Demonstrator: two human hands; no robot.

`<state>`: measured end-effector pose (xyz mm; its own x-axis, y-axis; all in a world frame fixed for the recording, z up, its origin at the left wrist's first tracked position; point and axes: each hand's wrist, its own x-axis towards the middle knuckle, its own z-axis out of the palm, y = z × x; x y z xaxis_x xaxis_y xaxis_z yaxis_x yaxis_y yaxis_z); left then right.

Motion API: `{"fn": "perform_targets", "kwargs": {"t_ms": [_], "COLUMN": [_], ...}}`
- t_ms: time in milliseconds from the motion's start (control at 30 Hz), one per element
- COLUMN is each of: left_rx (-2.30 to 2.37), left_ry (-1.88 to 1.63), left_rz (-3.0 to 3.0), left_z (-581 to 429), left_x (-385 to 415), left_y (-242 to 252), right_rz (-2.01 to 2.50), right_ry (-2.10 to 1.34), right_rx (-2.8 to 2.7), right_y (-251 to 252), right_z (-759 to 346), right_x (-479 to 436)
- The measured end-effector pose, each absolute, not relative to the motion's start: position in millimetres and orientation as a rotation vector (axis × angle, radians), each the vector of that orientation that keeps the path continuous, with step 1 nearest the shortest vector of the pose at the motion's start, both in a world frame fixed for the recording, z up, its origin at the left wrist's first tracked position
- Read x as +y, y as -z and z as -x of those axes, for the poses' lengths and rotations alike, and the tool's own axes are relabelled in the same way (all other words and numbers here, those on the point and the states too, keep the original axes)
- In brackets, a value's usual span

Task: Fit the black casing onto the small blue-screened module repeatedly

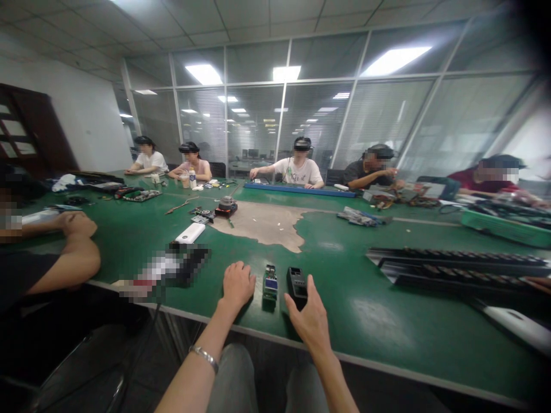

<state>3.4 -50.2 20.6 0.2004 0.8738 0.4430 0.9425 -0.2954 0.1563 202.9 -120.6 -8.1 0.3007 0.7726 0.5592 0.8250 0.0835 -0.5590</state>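
"Which way does the black casing (297,285) lie?"

"Its long axis runs away from me on the green surface (344,304), far end leaning slightly left, just beside a small circuit module (270,282)."

"And the hands?"

"Right hand (307,324) spread wide at the casing's near end; I can't tell if it's touching. Left hand (236,285) curled, holding nothing."

"Anything hidden?"

"A pixelated object (172,269) left of there; I can't make it out."
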Motion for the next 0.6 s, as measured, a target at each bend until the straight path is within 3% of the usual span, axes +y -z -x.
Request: {"fn": "perform_targets", "kwargs": {"t_ms": [300,600], "left_rx": [-1.723,-1.723], "left_ry": [0.715,0.746], "left_rz": [2.326,2.332], "left_z": [0,2], "left_x": [-53,-55], "left_y": [-19,-17], "right_rz": [1.672,1.633], "right_ry": [0.084,-0.048], "right_rx": [-1.522,-1.383], "right_y": [10,-51], "right_z": [-205,-170], "right_x": [-120,-121]}}
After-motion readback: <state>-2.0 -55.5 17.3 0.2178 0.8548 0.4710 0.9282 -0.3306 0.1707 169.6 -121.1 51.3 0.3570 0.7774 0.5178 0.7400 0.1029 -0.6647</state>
